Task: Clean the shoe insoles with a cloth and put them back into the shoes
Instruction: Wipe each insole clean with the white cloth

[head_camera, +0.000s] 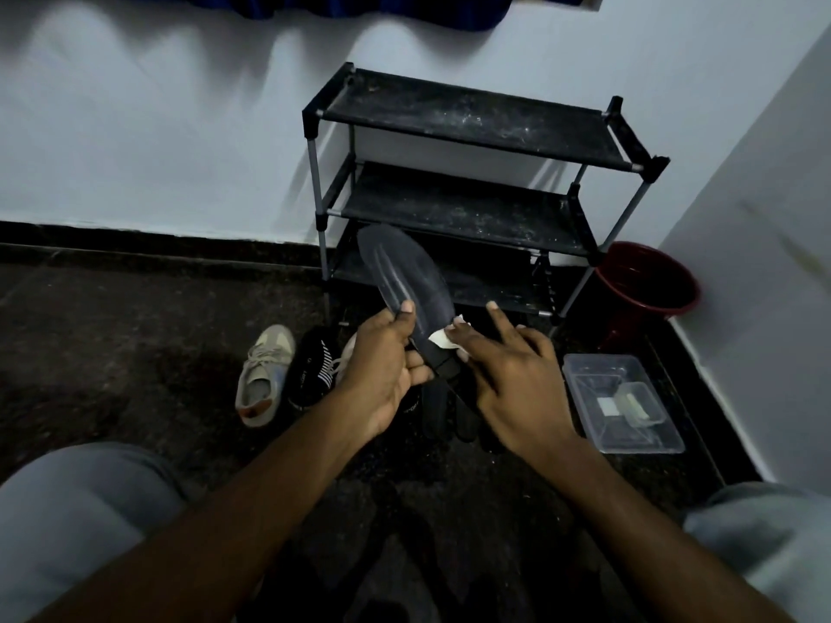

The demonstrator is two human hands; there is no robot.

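The insole is dark, held in the air above the floor, toe end up and tilted away from the person, in front of the lowest shelf of the shoe rack. Pale streaks run lengthwise along its upper face.

The left hand grips the insole near its heel end: the thumb lies on the upper face and the fingers curl behind it. The right hand has its fingers straight and spread; its thumb side presses a white cloth against the right edge of the insole, close to the heel. Only a small part of the cloth shows.

On the floor below the hands lie a beige sneaker, a black shoe with white stripes just beside it, and further dark footwear, partly hidden by the hands.

The rack is black, with three dusty shelves, and stands against a pale wall. A red bucket stands just to its right. A clear plastic container rests on the floor near the right wall.
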